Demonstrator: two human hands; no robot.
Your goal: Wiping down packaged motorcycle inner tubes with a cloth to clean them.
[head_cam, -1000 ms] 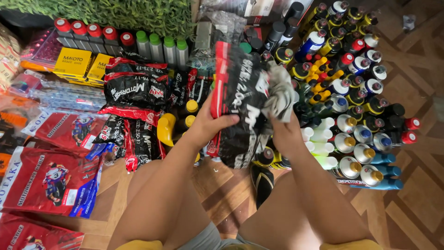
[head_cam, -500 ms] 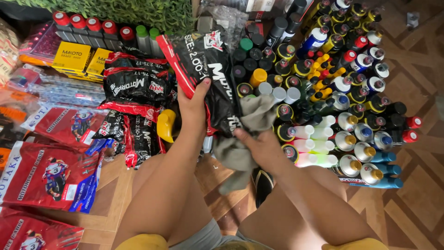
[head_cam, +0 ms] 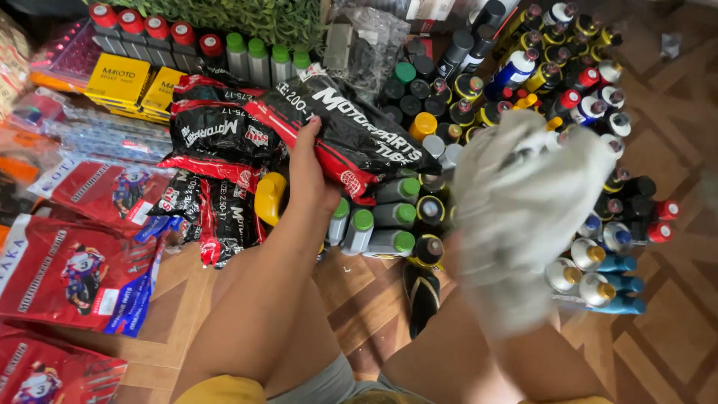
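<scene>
My left hand (head_cam: 308, 170) grips a black and red plastic package (head_cam: 351, 135) and holds it tilted above the goods on the floor. A blurred pale grey cloth (head_cam: 523, 209) covers my right hand, which is hidden under it at the right of the package. Below the package lie grey bottles with green caps (head_cam: 381, 217). Similar black and red packages (head_cam: 217, 135) are stacked just to the left of my left hand.
Many spray cans and small bottles (head_cam: 568, 97) with coloured caps stand at the right. Red flat packages (head_cam: 67, 269) lie at the left, yellow boxes (head_cam: 120, 75) and red-capped bottles (head_cam: 146, 34) at the back. A dark sandal (head_cam: 422, 295) rests on the wooden parquet floor (head_cam: 673, 329).
My left hand has swung the package leftward and lower, turning it flatter. The cloth has come off the package and moved right and toward the camera, now blurred.
</scene>
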